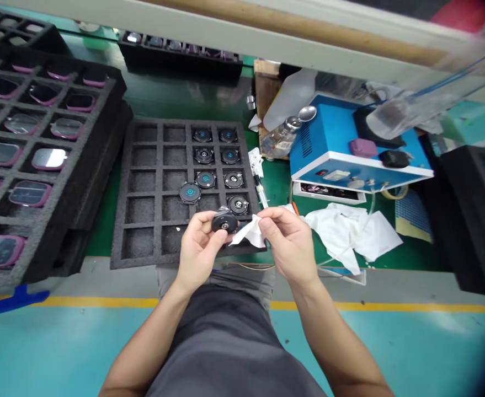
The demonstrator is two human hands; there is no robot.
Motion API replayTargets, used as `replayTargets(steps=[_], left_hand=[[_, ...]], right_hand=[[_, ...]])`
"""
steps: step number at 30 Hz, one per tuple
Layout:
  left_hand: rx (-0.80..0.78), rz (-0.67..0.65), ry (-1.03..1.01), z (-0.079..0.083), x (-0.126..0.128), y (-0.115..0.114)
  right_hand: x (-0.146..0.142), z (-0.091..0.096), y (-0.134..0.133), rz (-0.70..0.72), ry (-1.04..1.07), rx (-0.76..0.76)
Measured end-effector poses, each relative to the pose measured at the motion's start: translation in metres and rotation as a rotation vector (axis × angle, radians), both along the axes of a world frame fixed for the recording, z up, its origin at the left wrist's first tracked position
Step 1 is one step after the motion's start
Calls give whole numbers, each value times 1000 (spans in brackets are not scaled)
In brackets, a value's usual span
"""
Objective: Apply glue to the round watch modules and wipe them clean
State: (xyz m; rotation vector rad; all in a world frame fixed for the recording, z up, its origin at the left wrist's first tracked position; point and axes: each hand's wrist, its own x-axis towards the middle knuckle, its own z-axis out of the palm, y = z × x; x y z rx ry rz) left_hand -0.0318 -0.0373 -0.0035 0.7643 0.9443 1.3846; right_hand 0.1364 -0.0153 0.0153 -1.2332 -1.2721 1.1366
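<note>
Just past the left hand (198, 251), a foam tray (155, 165).
It pinches a black module (224, 223) by the rim; the right hand (289, 242) presses a white cloth (248, 232) there.

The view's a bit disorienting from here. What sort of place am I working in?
Most likely a factory electronics assembly bench, perhaps for smartwatches. A black foam tray holds rows of round dark modules, pink-rimmed glass-faced parts fill another tray, and a blue benchtop machine sits on the green bench mat.
</note>
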Motion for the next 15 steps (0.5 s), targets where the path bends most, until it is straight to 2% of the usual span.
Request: replayTargets(steps=[4, 8, 12, 15], left_hand=[[1, 3, -46, -1, -1, 5], [-42, 96, 9, -1, 0, 8], [-48, 118, -3, -3, 1, 8], [-40, 116, -9, -4, 1, 8]], right_hand=[[-9, 1, -1, -27, -31, -59], [-5, 7, 1, 57, -118, -121], [6, 7, 7, 148, -65, -195], [7, 7, 6, 132, -68, -145]])
